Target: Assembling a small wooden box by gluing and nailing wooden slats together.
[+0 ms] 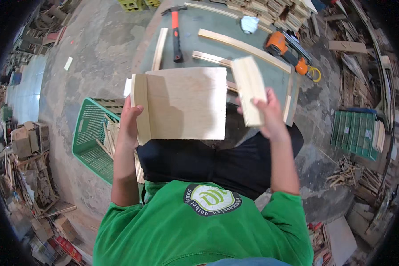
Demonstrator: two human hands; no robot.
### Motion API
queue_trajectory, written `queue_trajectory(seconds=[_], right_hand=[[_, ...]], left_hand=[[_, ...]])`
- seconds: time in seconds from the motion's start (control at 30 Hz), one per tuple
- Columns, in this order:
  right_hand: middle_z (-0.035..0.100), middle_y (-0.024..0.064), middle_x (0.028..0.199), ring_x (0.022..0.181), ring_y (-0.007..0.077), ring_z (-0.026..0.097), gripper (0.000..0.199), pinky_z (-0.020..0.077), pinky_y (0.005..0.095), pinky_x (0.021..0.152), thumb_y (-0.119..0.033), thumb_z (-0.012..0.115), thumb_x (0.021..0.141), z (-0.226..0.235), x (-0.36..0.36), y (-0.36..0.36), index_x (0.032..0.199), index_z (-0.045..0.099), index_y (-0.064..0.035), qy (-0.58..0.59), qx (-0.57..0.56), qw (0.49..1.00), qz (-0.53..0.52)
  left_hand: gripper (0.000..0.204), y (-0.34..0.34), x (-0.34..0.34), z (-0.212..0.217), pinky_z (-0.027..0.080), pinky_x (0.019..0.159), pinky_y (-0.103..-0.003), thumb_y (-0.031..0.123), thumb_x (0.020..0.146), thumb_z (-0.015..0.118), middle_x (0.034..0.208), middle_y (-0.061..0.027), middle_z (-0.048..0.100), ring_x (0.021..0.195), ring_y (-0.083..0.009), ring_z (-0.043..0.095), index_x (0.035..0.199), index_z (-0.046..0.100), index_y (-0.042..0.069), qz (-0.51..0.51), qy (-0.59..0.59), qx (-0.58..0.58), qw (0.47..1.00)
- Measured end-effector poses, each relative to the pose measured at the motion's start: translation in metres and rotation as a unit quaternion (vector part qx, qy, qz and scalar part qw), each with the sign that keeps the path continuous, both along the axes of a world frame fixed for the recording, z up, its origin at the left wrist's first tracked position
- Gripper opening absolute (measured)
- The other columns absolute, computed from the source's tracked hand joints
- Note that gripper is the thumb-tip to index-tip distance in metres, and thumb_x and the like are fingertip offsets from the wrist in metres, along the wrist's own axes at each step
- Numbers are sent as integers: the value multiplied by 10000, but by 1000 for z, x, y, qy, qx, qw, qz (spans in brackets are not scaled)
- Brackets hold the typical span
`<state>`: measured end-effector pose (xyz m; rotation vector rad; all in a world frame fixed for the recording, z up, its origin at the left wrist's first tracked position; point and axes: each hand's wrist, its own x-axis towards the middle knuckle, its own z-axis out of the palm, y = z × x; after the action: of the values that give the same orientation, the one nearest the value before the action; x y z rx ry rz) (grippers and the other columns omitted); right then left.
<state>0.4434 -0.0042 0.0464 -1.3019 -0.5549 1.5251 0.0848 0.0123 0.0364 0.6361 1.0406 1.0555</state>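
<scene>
My left hand (130, 120) grips the left edge of a thin plywood panel (186, 104), with a pale wooden strip (140, 108) standing along that edge under my thumb. The panel is held up over my lap, its right side unsupported by a hand. In my right hand (270, 113) is a short wooden board (248, 88), held upright and tilted a little, just off the panel's right edge. My thumb lies across its face and the fingers wrap behind it. Whether the strip is fastened to the panel, I cannot tell.
On the worktable (195, 22) ahead lie a hammer (176, 37), long wooden strips (244, 48), an orange nail gun (283, 48) and a crumpled pale wad (249, 24). A green plastic basket (86, 133) with wood offcuts stands left. Another green crate (354, 133) sits right, near scrap sticks (343, 174).
</scene>
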Motion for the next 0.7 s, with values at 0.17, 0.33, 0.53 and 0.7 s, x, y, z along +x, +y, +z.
queue_trajectory(seconds=[0.17,0.33,0.53,0.7], right_hand=[[545,174,1331,1144,265,596,556,527,375,915,-247,477,989,-23,-20,-76,1471,318,-20,33,78,995,-47],[487,142,1369,1227,187,501,575,426,345,1031,-261,471,1013,-27,-26,-94,1498,307,-1,8,118,991,-59],[458,136,1398,1284,201,448,583,332,352,1116,-273,496,1020,-24,-23,-107,1484,322,33,-30,151,986,-64],[460,130,1397,1271,190,450,560,340,333,1101,-236,513,1019,-25,-20,-115,1484,339,25,-76,141,986,-48]], left_hand=[[561,7,21,-3,486,978,-374,155,864,554,1261,-111,571,1139,-220,589,1395,410,42,-52,15,3,999],[492,-5,37,7,476,981,-368,162,878,559,1234,-102,562,1135,-197,571,1337,433,39,-80,22,22,996],[469,-21,48,17,445,1002,-348,166,887,553,1215,-84,556,1128,-175,544,1323,438,39,-75,56,38,995],[472,-28,53,22,422,1017,-340,143,873,536,1206,-86,560,1126,-171,541,1320,439,29,-74,95,49,992]])
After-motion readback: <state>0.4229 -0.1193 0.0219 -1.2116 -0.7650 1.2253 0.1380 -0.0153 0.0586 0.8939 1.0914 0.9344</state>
